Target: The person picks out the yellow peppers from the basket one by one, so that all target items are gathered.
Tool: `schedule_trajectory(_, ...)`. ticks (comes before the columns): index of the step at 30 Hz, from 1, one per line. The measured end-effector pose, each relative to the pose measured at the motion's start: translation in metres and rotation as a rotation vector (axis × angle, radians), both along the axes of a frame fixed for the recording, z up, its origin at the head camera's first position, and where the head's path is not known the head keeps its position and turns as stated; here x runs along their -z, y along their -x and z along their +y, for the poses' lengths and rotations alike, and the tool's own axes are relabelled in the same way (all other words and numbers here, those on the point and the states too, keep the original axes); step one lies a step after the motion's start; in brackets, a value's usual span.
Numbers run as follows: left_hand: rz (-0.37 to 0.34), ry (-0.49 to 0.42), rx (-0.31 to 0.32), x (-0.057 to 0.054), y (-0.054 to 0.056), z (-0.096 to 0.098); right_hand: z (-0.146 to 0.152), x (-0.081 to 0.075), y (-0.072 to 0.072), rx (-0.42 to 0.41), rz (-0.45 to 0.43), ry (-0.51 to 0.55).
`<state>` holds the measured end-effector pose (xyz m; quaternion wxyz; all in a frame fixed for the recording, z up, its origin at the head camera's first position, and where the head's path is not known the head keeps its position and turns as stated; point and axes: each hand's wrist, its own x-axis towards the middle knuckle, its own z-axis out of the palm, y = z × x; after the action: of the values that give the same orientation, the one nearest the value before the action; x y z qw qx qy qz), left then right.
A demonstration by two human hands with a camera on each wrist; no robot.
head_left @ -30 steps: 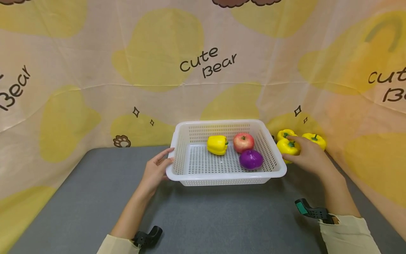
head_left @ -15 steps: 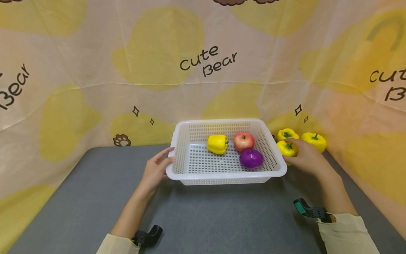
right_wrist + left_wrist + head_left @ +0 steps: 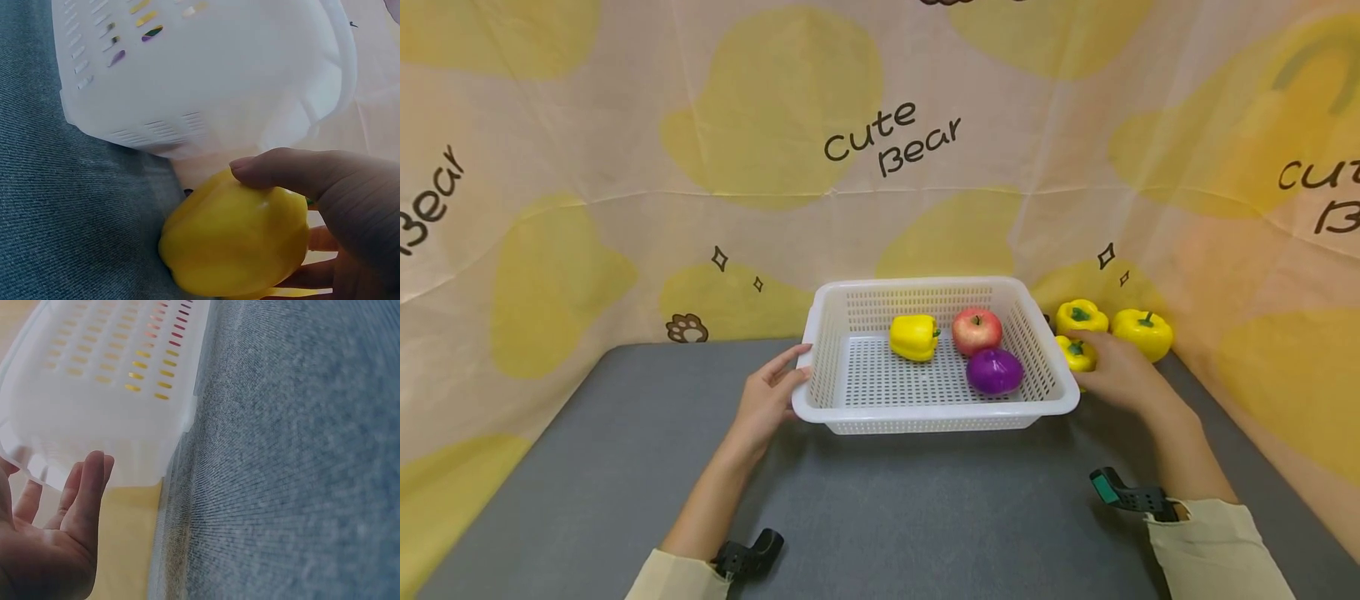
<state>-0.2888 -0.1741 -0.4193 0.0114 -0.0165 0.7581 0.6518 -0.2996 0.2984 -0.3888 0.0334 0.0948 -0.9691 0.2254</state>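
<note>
A white plastic basket (image 3: 925, 414) with slotted walls stands in the middle of the head view. My left hand (image 3: 762, 406) grips its left rim, thumb and fingers at the edge. Inside lie a yellow bell pepper (image 3: 913, 338), a red apple (image 3: 977, 332) and a purple onion-like round vegetable (image 3: 995, 372). To the right of the basket, my right hand (image 3: 1125, 377) holds another yellow bell pepper (image 3: 234, 240). In the right wrist view the thumb presses on one side of it, with fingers behind. The basket's corner hides part of that pepper in the head view.
Two more yellow bell peppers, one at the back (image 3: 1081, 315) and one to the right (image 3: 1144, 335), stand beside my right hand. The grey table (image 3: 917, 517) meets a printed cloth backdrop (image 3: 760, 125) behind the basket. A small dark thing shows at the basket's right edge.
My right hand has shifted slightly left with the bell pepper, which now sits more behind the basket's right rim. The left hand keeps its place on the basket. The head view has tilted slightly.
</note>
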Motion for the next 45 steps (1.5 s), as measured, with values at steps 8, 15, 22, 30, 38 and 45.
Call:
schedule_trajectory(8, 0.005, -0.005, 0.009, -0.0005, -0.0012, 0.0008, -0.0001, 0.0018, -0.0007, 0.01, -0.019, -0.001)
schedule_trajectory(15, 0.008, 0.0, 0.006, 0.0025, 0.0008, 0.0008, 0.0015, 0.0038, 0.0005, 0.005, -0.03, 0.007)
schedule_trajectory(22, -0.007, -0.002, 0.002, 0.003, 0.0031, 0.0009, 0.0021, 0.0028, 0.001, 0.01, -0.048, 0.01)
schedule_trajectory(30, 0.003, 0.007, -0.003, 0.0012, 0.0045, 0.0007, 0.0009, 0.0006, 0.0037, 0.021, -0.061, 0.024)
schedule_trajectory(38, -0.006, -0.006, -0.008, 0.0023, 0.0049, 0.0005, -0.0034, 0.0048, 0.0065, 0.029, -0.058, 0.013)
schedule_trajectory(45, 0.001, -0.003, -0.006, 0.0028, 0.0043, 0.0005, -0.0072, 0.0062, 0.0065, 0.056, -0.085, 0.012)
